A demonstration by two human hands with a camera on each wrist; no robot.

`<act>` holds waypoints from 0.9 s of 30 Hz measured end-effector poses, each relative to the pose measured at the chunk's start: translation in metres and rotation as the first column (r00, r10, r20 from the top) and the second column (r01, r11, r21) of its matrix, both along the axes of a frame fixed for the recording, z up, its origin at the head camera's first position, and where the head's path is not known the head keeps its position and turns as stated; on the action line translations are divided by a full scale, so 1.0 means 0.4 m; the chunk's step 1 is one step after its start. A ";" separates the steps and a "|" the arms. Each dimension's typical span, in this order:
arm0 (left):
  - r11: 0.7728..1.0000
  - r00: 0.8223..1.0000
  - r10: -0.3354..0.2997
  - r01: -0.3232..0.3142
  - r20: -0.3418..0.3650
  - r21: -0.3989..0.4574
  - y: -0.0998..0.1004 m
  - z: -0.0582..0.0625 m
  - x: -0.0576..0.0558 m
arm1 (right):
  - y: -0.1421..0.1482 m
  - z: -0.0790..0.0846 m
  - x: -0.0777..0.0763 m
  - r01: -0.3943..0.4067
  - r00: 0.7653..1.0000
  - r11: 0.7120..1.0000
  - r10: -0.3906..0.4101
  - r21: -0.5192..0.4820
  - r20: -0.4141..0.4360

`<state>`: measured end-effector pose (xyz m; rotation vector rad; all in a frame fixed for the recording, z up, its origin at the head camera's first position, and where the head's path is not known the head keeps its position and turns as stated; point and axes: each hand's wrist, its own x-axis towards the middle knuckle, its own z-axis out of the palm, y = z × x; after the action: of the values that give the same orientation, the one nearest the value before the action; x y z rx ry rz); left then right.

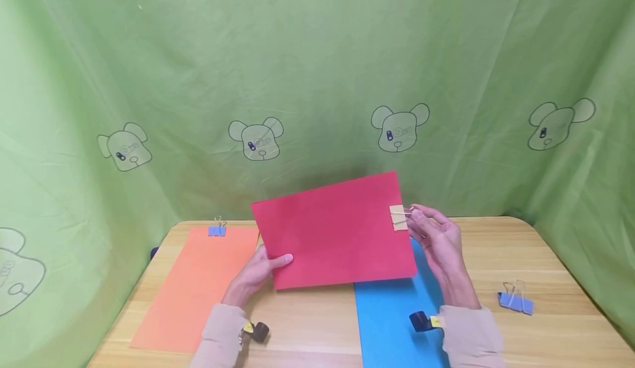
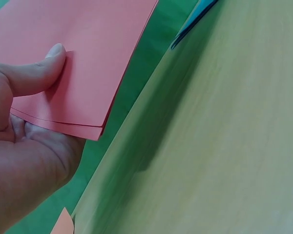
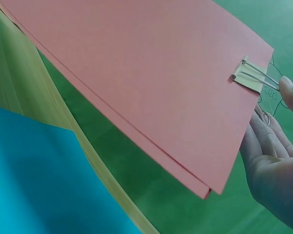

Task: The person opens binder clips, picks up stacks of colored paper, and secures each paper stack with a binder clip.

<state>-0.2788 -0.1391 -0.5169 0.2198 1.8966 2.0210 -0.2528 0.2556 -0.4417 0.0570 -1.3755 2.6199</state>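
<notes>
A stack of red paper sheets (image 1: pixel 332 236) is held up above the table, tilted. My left hand (image 1: pixel 260 271) grips its lower left corner, thumb on the front face and fingers behind. In the left wrist view the sheet edges (image 2: pixel 100 130) are slightly offset. A cream binder clip (image 1: pixel 398 217) sits on the stack's right edge. My right hand (image 1: pixel 439 241) pinches the clip's wire handles, with the thumb (image 3: pixel 290 92) on the front handle. The right fingers (image 3: pixel 268 139) are behind, near the back handle.
Orange paper (image 1: pixel 183 291) with a blue binder clip (image 1: pixel 216 231) on its far edge lies at the left of the wooden table (image 1: pixel 307 324). Blue paper (image 1: pixel 392 324) lies under the right arm. Another blue binder clip (image 1: pixel 516 302) rests at the right. A green curtain (image 1: pixel 317 70) hangs behind.
</notes>
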 end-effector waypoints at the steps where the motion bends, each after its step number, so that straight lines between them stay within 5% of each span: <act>1: 1.000 1.000 0.003 -0.003 -0.001 -0.008 -0.001 0.000 0.000 | -0.001 0.000 0.000 -0.003 1.000 1.000 0.003 -0.002 -0.001; 19: 0.999 0.999 -0.034 0.034 -0.012 0.020 -0.002 0.001 0.003 | -0.043 -0.006 -0.008 -0.006 1.000 0.994 0.003 0.107 0.031; 27: 0.997 0.998 -0.067 0.068 -0.012 0.036 -0.008 0.001 -0.006 | -0.009 -0.018 -0.008 -0.033 0.998 0.994 0.028 0.103 0.052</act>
<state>-0.2811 -0.1425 -0.5163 0.3009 1.8347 2.0152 -0.2559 0.2521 -0.4489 0.0270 -1.5394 2.5889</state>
